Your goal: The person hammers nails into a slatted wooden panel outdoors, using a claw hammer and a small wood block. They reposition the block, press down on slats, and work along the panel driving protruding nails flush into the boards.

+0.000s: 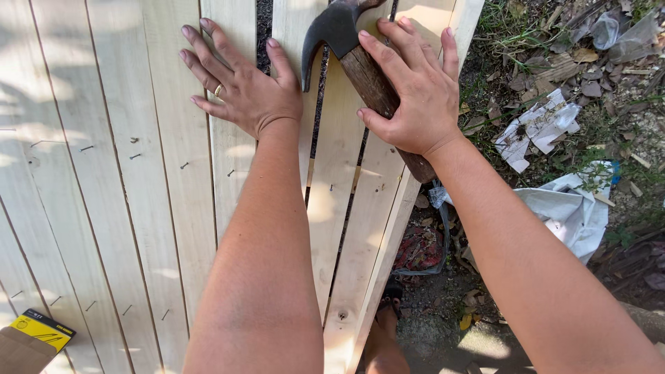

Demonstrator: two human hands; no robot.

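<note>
L hand (239, 86) fingers spread flat on pale boards (125, 173); R hand (412, 90) pinning hammer (360, 69); litter (540, 125) nearby

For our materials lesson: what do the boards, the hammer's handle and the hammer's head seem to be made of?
Boards: pale, unfinished softwood, judging by the grain lines and bare surface.
Hammer handle, under the right hand: dark, worn wood, probably aged.
Hammer head: dark, dull metal, likely steel.

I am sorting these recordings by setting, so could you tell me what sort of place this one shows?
Most likely an outdoor yard or garden work spot. Pale wooden boards lie in sunlight over bare ground strewn with dry leaves, grass and crumpled plastic scraps, and the right hand presses a hammer against the boards.
</note>
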